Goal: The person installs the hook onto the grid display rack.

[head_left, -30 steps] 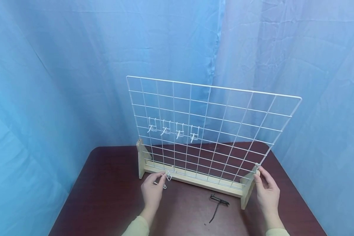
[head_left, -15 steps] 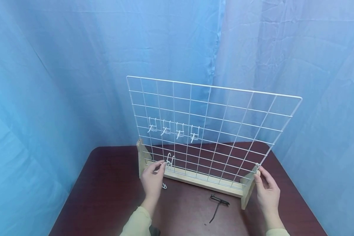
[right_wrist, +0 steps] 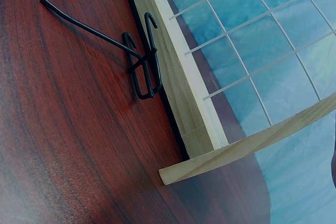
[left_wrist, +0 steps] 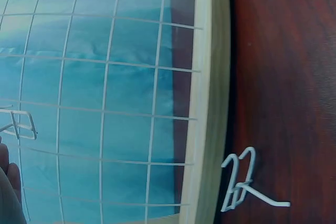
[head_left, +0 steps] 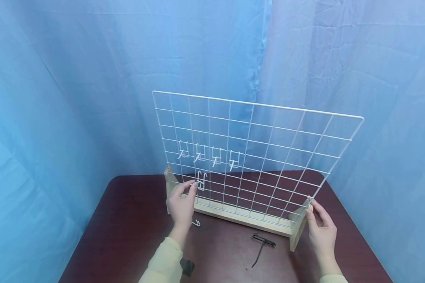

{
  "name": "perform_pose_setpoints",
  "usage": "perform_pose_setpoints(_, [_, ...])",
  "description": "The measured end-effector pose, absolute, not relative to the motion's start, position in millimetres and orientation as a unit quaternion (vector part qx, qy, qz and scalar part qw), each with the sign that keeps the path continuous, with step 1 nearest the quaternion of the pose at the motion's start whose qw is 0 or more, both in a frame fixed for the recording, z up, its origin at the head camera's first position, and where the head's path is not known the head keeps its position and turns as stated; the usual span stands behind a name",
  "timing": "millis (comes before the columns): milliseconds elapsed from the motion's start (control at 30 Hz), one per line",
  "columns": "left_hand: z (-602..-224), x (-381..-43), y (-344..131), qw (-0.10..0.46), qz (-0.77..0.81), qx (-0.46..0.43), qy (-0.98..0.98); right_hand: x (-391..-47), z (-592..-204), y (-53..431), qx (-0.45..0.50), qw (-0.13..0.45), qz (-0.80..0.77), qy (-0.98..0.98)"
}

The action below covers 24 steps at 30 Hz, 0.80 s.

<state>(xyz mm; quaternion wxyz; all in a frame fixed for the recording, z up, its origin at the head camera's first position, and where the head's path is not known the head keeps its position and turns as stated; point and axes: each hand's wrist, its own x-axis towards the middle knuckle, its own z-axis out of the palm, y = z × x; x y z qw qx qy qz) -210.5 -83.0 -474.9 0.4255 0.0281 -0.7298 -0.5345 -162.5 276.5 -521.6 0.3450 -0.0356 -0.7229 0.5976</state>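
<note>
My left hand [head_left: 180,206] is pinching a white hook [head_left: 200,182] by the grid panel [head_left: 248,139], below four hanging hooks [head_left: 198,156]; my right hand [head_left: 323,232] is gripping the wooden stand [head_left: 244,220], while a black hook [head_left: 265,240] and loose white one [left_wrist: 241,184] are lying on the tabletop [head_left: 127,236].

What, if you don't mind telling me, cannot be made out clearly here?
Head: loose white hook, partly hidden by the left hand and wrist.
Head: dark object beside the left sleeve, too indistinct to identify.
Left wrist: held white hook, cut off by the left edge.
</note>
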Motion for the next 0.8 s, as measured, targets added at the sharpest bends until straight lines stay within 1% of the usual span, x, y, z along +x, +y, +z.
perform_pose_setpoints(133, [-470, -216, -83, 0.448, -0.523, 0.016, -0.724, -156, -509, 271, -0.027, 0.351, 0.563, -0.748])
perform_pose_setpoints(267, [-467, -220, -83, 0.460, -0.519, 0.013, -0.720, -155, -506, 268, -0.033, 0.348, 0.564, -0.748])
perform_pose_setpoints(800, [-462, -229, -79, 0.470, -0.507, 0.002, -0.722, -155, -506, 269, -0.038, 0.342, 0.565, -0.750])
